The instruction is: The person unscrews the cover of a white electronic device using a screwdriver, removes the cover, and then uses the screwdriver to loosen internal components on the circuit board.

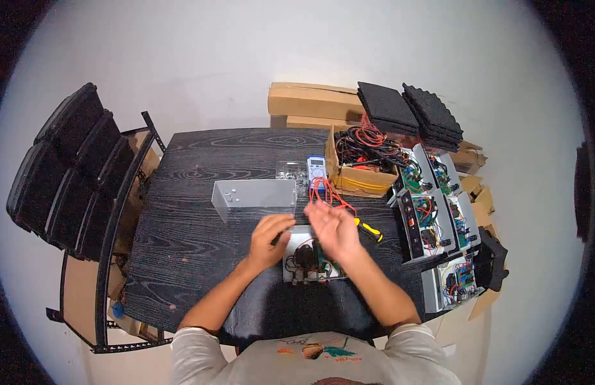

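Note:
Just in front of me on the black table (182, 224) lies an opened electronic unit (305, 255), its wiring and a dark round part exposed in a pale metal chassis. Over its left edge is my left hand (270, 241), fingers curved, thumb apart, with nothing seen in it. My right hand (335, 230) is above the unit's right side, fingers stretched out and palm partly turned up, holding nothing visible. Beyond my left hand stands a bent grey metal cover (259, 194). A yellow-and-black screwdriver (369, 230) lies right of my right hand.
A multimeter (317, 168) with red test leads (336, 201) lies beside a clear plastic organizer (290, 171). Behind is a cardboard box (362, 179) of cables. Several open units (429, 218) stand at the right, below black foam sheets (387, 106). Black bins (73, 173) occupy the left rack.

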Motion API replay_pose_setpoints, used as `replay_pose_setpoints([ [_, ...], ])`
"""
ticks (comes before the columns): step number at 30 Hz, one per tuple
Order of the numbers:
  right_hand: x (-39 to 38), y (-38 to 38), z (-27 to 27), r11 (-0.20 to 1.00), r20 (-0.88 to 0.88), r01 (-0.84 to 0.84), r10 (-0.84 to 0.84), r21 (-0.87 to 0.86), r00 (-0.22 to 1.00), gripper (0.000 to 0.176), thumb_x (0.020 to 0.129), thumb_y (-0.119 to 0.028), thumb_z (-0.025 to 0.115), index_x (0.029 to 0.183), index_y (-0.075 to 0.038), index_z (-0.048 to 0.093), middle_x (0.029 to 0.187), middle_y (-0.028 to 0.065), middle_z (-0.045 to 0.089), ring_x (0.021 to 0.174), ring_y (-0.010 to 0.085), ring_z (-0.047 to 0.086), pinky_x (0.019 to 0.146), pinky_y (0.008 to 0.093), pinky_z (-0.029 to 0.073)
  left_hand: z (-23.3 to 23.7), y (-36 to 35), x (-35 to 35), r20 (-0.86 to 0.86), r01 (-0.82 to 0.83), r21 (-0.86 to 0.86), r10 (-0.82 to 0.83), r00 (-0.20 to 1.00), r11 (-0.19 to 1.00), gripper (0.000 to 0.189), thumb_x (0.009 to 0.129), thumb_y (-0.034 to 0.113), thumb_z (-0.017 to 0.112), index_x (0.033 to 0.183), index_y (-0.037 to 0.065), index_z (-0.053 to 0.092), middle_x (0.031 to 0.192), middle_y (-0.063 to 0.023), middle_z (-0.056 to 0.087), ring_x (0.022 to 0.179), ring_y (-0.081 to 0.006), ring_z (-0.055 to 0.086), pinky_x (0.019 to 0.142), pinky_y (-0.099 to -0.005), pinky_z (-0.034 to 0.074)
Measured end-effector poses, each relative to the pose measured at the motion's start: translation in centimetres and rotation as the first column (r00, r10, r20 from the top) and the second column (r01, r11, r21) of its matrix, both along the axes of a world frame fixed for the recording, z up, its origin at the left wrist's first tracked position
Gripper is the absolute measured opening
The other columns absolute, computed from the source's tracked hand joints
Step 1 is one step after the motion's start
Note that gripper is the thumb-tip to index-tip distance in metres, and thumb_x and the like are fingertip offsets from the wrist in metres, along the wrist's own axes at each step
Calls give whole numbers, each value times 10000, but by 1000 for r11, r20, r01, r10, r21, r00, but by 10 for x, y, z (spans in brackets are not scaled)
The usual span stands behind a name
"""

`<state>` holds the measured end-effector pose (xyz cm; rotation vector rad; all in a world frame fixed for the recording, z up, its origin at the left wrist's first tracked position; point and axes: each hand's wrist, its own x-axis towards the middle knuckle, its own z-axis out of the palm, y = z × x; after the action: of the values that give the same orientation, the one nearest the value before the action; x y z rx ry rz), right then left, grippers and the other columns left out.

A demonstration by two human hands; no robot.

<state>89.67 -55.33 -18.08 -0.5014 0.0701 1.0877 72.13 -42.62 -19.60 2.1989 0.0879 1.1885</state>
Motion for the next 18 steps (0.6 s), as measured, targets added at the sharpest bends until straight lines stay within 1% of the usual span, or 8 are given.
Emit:
replay_pose_setpoints([
  [2,24,18,16,999,139,26,-20,-42,990,484,1014,-223,526,1390,81,493,1420,258,564,1364,349,551,1179,442,470,-19,6,0,13,-58,-11,58,998,998,218,942,91,693,1138,9,739,1231,-177,737,1151,-366,698,1017,-454,523],
  [3,38,32,15,998,159,20,-10,-62,987,523,1008,-257,542,1405,77,483,1465,267,520,1394,357,520,1181,445,462,-33,10,0,-4,-60,10,60,998,998,256,924,66,697,1173,14,726,1247,-178,726,1167,-378,684,1032,-457,517],
  [5,65,66,1,995,196,6,13,-100,980,602,995,-325,574,1436,69,463,1555,284,432,1455,373,457,1185,451,447,-41,12,3,-79,-47,18,48,996,999,294,914,53,702,1206,17,710,1268,-183,714,1189,-383,670,1040,-460,513],
  [8,78,103,-3,979,184,10,29,-206,982,676,974,-407,601,1443,54,444,1557,273,392,1454,386,405,1206,482,387,-44,13,4,-134,-26,4,26,991,1000,356,901,38,720,1255,19,684,1298,-190,695,1233,-389,646,1064,-468,507],
  [9,79,111,-4,963,230,9,55,-268,972,622,1006,-436,569,1381,52,477,1424,272,489,1359,395,475,1146,482,444,-44,13,5,-139,-19,-6,18,990,1000,355,902,41,723,1255,18,685,1295,-190,696,1232,-388,647,1069,-466,506],
  [12,83,126,-6,959,201,-36,95,-281,975,753,959,-452,625,1491,31,400,1618,261,301,1506,388,285,1235,508,306,-48,16,5,-150,-9,-22,6,989,1000,352,913,56,728,1261,22,685,1287,-188,700,1222,-384,655,1071,-458,513],
  [15,85,120,-5,966,239,-76,136,-246,961,708,989,-433,602,1519,1,426,1656,237,321,1534,361,308,1223,498,337,-56,18,5,-179,0,-67,-12,984,998,338,937,81,722,1269,25,685,1281,-194,703,1213,-380,667,1056,-447,527],
  [18,87,85,19,970,545,-182,242,-163,802,552,1038,-368,566,1471,-29,519,1528,180,518,1406,304,502,1154,464,436,-52,17,5,-228,25,-129,-54,972,991,312,972,101,700,1275,28,684,1269,-198,711,1195,-376,685,1031,-443,544],
])
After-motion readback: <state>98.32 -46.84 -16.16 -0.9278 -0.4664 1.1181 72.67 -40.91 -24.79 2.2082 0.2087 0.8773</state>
